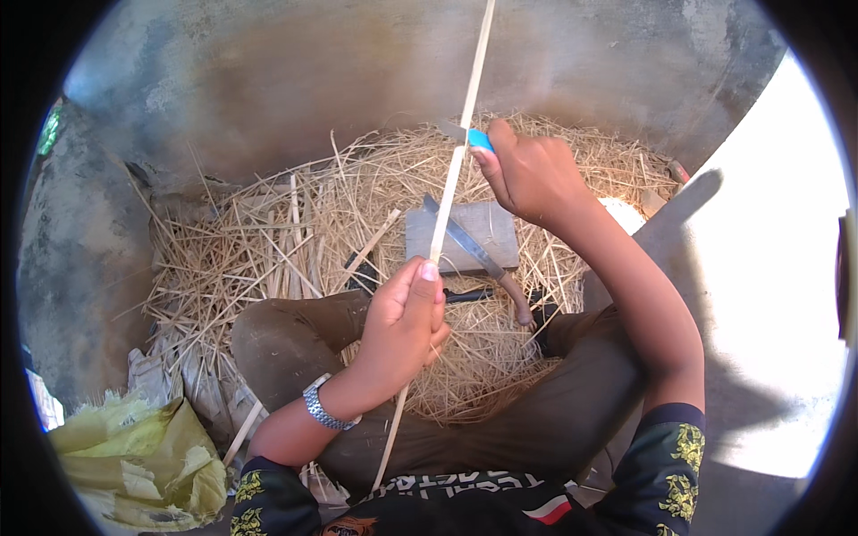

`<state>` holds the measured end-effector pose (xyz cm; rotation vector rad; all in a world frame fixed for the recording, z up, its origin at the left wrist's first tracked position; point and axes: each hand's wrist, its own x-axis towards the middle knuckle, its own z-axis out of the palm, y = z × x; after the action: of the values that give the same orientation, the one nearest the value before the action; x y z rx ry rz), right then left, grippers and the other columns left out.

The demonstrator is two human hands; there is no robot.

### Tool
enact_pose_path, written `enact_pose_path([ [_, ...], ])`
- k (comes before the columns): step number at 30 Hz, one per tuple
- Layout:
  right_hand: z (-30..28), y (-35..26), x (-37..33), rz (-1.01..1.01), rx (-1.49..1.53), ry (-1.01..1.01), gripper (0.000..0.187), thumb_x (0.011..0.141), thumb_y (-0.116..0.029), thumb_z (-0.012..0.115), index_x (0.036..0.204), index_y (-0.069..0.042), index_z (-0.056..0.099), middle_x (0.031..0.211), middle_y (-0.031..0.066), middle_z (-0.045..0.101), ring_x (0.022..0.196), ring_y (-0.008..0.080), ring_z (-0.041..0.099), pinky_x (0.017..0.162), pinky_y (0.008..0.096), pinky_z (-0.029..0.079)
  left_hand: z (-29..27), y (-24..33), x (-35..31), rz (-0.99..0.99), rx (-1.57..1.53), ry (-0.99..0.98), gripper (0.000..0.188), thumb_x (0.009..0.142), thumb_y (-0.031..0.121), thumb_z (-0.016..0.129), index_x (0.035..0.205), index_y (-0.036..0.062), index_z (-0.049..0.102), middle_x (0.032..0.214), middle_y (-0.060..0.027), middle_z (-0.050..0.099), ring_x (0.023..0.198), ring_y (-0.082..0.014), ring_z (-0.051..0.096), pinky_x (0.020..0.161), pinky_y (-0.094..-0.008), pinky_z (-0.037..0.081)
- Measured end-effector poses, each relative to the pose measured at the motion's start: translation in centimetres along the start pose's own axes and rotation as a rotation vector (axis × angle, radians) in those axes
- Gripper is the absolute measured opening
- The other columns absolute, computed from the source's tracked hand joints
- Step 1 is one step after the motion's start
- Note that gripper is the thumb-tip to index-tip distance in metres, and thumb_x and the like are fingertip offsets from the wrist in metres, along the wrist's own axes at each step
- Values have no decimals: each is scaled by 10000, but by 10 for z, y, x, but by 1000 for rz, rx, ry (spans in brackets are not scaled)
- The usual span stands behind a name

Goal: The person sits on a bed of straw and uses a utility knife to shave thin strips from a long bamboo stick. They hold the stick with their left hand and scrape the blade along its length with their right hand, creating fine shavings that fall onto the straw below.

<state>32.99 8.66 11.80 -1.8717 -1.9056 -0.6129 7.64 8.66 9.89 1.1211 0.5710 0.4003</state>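
Note:
My left hand [407,308] is closed around a long, thin pale strip, likely bamboo or wood [450,196], which slants from my lap up past the top of the view. Farther along the strip, my right hand [534,171] grips a small knife by its blue handle [481,140]. Its thin blade [454,130] lies across the strip, touching it. Beyond my crossed legs, a large knife [469,241] with a wooden handle rests on a grey block [497,225].
Straw-like shavings [259,232] cover the floor around the block. A concrete wall [357,71] rises behind them. A torn yellow-green sack [147,456] lies at the lower left. Bright sunlit floor [769,357] spreads at the right.

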Motion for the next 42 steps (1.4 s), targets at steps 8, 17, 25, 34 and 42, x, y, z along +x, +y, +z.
enact_pose_path([
  [8,-6,117,11,435,-169,65,536,1071,-455,235,1007,-30,554,721,220,650,683,436,640,615,513,520,5,-6,-10,-155,40,-114,322,1096,351,375,905,95,419,622,36,342,449,-30,280,389,-213,241],
  [17,-17,154,-38,621,32,134,621,1071,-455,246,966,24,626,833,309,649,832,496,636,777,551,502,1,-21,9,-247,-132,-181,301,1095,347,385,922,106,432,645,46,307,488,-32,243,421,-205,224],
  [25,-21,3,-34,131,81,-326,455,1059,-411,376,943,-5,547,614,183,626,587,401,651,560,486,520,-6,-16,20,-41,57,-2,262,1091,312,412,934,105,450,659,53,346,498,-38,274,424,-206,236],
  [34,4,-44,-50,-62,100,-159,390,996,-386,541,867,-18,538,535,125,602,432,294,609,436,412,490,-12,-19,21,461,1033,292,172,1049,171,452,1032,11,513,638,-244,573,627,-476,591,528,-525,417],
  [42,5,-28,-13,245,-47,-155,452,1034,-428,435,899,-15,559,611,149,645,535,337,658,492,438,525,-13,-3,20,433,1242,376,195,1049,220,461,998,35,497,600,-218,573,577,-441,609,505,-524,444],
])
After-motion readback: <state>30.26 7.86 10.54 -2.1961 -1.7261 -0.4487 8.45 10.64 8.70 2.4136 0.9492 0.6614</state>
